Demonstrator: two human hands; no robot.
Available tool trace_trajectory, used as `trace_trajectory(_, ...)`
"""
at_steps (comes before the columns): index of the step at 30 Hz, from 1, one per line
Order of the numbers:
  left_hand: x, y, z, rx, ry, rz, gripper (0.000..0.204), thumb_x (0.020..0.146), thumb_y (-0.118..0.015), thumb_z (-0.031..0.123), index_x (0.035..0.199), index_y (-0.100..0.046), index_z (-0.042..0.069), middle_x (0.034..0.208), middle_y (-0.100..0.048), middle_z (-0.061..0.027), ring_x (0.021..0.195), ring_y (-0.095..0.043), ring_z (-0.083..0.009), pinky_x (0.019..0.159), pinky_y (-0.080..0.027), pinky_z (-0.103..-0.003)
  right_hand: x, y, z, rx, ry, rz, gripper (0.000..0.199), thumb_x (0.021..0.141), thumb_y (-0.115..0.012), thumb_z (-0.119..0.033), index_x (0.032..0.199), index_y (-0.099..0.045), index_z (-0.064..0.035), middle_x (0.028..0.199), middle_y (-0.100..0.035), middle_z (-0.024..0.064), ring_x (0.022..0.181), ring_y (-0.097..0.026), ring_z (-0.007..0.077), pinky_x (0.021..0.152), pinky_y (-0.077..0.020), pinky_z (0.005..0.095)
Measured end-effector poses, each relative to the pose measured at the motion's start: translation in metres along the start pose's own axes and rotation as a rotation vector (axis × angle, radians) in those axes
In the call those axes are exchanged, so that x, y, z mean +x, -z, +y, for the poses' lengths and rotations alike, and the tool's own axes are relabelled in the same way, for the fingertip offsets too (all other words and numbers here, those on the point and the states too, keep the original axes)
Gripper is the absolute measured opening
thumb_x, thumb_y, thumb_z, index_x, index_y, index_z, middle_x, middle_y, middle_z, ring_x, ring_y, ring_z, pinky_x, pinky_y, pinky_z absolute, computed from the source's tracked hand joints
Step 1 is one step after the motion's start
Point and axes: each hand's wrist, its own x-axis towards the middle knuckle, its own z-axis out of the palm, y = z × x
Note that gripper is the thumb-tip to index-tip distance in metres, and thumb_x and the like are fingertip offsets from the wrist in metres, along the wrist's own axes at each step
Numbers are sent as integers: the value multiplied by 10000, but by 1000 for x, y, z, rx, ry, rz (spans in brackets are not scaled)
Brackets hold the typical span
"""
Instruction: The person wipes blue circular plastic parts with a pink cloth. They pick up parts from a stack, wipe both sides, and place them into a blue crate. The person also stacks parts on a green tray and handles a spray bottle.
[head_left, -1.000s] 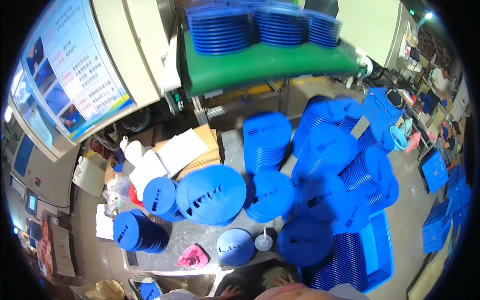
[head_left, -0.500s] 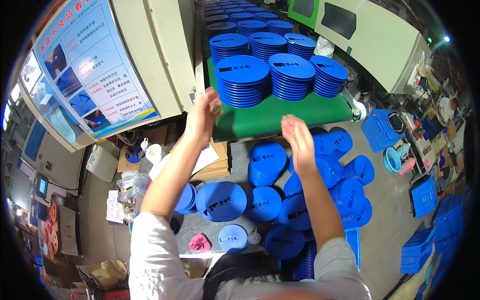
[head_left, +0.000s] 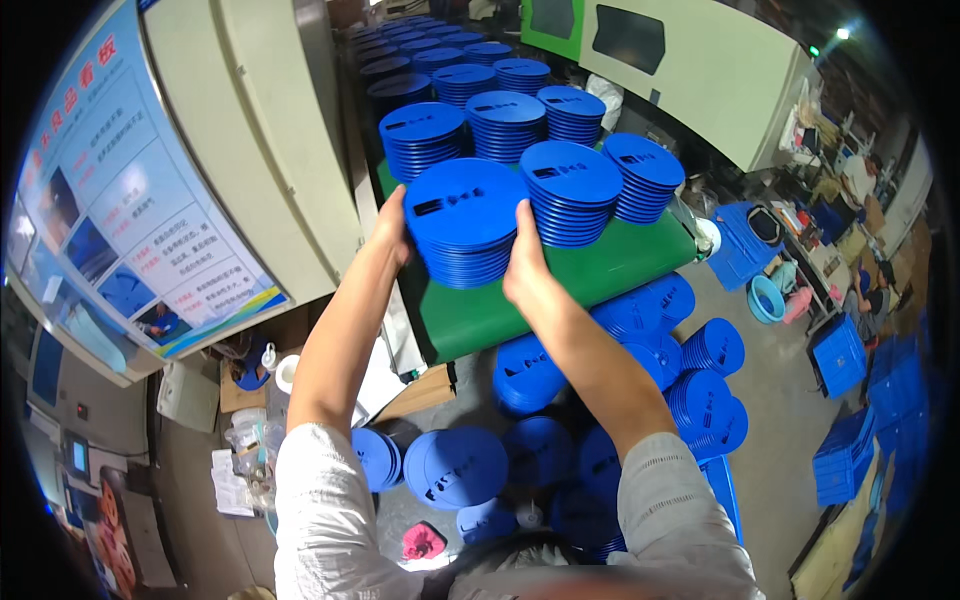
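Note:
A stack of blue plastic discs (head_left: pixel 465 205) with dark cut-outs in the top one stands at the near left of the green conveyor belt (head_left: pixel 560 295). My left hand (head_left: pixel 393 228) presses against the stack's left side. On the opposite side, my right hand (head_left: pixel 524 258) holds it with the thumb up near the rim of the top disc. Both hands are closed about the stack, their far fingers partly hidden. Whether its bottom is lifted off the belt I cannot tell. Close by on the right is another disc stack (head_left: pixel 568 175).
More disc stacks fill the belt behind. Below it, a grey table bears loose blue discs (head_left: pixel 458 470), a pink cloth (head_left: pixel 423 541) and cardboard (head_left: pixel 420 390). A cream cabinet with a poster (head_left: pixel 150 230) rises on the left. Blue crates (head_left: pixel 740 245) stand right of the belt.
Both hands, earlier apart in the air short of the belt, have reached forward and closed on the sides of the near left stack. The view has shifted, so the belt appears lower.

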Motion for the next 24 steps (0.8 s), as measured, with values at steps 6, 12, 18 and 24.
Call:
trace_trajectory(6,-83,-70,54,-96,-318,-119,548,977,-384,460,1314,-473,38,1284,-545,-148,1161,-533,-278,1005,-420,-427,-50,-37,-64,-15,530,-99,647,988,-386,-457,1457,-253,-31,1522,-247,97,1401,-202,222,1148,-135,343)
trace_trajectory(12,-16,-172,61,-117,-311,-304,613,985,-339,477,1405,-344,30,1459,-356,-192,1314,-382,-333,1074,-313,-501,-30,-30,-190,66,342,-14,628,979,-387,-486,1391,-378,-12,1469,-368,121,1353,-332,245,1128,-232,372)
trace_trajectory(18,29,-192,34,-16,-13,-324,752,974,-134,569,1467,-210,6,1496,-259,-230,1385,-266,-350,1135,-207,-474,31,35,-195,-67,181,180,798,947,-255,-633,1449,-267,-13,1524,-258,133,1398,-259,267,1148,-159,418)
trace_trajectory(24,78,-161,-13,438,-225,-108,645,990,-156,500,1483,-238,92,1543,-171,-182,1442,-59,-336,1146,5,-495,53,105,-157,-220,289,305,845,927,-239,-668,1451,-258,-5,1510,-283,161,1390,-267,303,1116,-202,419)
